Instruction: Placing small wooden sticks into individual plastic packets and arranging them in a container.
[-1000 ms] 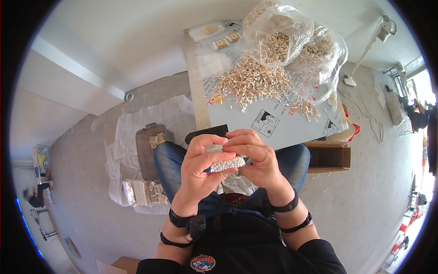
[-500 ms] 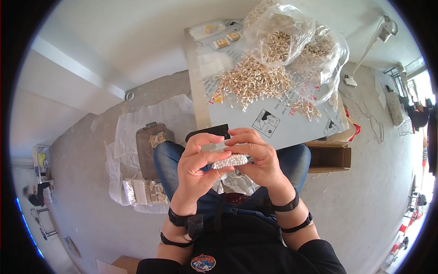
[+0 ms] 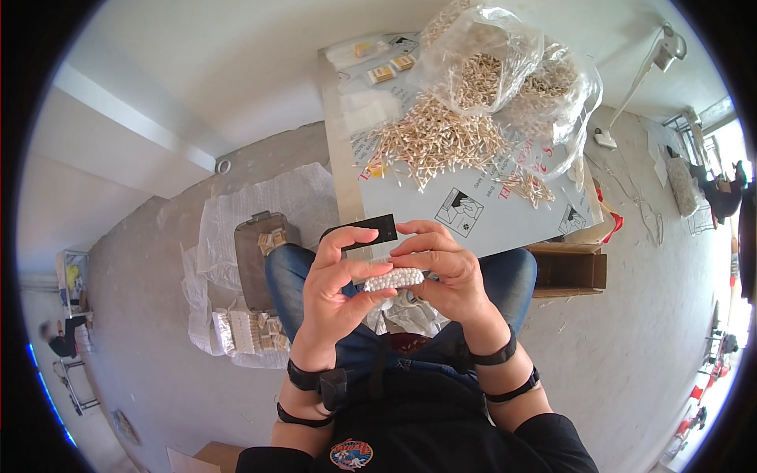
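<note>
On the floor at nine o'clock from the bundle of white-tipped swabs (image 3: 393,279) stands a grey translucent bin (image 3: 256,293), and nearer, also at nine, the left hand (image 3: 334,285) grips the bundle's end between thumb and finger. The bundle sits between both hands above the lap, tips toward six o'clock; a loose swab heap (image 3: 445,142) lies on the table (image 3: 406,211) between twelve and one. At three, the right hand's thumb and fingers pinch the opposite end, with an open cardboard box (image 3: 579,273) beyond.
</note>
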`<state>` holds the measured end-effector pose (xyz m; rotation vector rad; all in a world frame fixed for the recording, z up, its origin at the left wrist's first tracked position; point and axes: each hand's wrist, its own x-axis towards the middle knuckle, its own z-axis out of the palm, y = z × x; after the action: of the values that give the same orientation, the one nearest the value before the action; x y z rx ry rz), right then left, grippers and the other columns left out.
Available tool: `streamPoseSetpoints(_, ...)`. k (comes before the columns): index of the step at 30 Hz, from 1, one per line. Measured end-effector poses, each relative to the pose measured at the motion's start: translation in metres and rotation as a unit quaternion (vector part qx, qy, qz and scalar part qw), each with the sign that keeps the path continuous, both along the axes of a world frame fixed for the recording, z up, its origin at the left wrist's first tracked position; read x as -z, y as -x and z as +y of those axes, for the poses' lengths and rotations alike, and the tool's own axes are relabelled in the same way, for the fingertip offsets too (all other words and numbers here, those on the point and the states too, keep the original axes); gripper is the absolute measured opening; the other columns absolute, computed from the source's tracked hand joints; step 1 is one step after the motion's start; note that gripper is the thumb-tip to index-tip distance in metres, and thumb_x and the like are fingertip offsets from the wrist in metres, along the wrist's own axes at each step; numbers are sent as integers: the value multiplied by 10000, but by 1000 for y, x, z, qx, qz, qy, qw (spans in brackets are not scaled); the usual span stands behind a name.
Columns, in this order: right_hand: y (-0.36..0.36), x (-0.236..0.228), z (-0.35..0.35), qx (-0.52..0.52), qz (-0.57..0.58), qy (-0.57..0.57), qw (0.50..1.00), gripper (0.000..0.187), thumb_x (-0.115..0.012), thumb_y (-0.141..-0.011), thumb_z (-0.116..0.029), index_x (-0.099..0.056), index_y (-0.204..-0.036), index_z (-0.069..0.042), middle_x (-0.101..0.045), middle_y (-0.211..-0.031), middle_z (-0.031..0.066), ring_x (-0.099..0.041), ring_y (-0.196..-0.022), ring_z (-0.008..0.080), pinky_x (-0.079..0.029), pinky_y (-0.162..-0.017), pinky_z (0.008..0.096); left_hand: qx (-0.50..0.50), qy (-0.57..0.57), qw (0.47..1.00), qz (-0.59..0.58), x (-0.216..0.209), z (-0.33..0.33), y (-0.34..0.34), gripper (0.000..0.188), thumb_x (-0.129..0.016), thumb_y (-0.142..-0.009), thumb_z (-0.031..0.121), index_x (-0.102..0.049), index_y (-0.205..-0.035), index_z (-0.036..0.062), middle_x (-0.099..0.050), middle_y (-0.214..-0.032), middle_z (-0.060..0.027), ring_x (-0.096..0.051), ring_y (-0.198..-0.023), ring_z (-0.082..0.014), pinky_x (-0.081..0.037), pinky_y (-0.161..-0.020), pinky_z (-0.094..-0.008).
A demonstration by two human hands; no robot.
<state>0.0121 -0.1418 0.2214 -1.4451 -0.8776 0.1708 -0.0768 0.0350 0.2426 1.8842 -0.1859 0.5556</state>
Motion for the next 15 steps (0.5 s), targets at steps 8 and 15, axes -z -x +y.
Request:
streamPoseSetpoints(8, 7, -10, 5, 29, 36, 7, 999, 431, -772, -632, 73, -741, -1030, -90, -677, -1093, 38, -564, -1195, 327, -494, -943, 415, -7, -14, 1000, 18, 3, -6, 1, 363, -863, -661, 92, -743, -1004, 105, -574, -1244, -113, -557, -1170, -268, -488, -949, -369)
streamPoseSetpoints(15, 1, 5, 1, 1, -40, 12, 999, 413, -769, -652, 64, -742, -1031, -98, -654, -1137, 56, -553, -1215, 329, -492, -949, 422, -16, -1, 999, 42, -1, -11, 0, 317, -871, -681, 142, -746, -967, 89, -562, -1251, -110, -529, -1213, -254, -457, -973, -364)
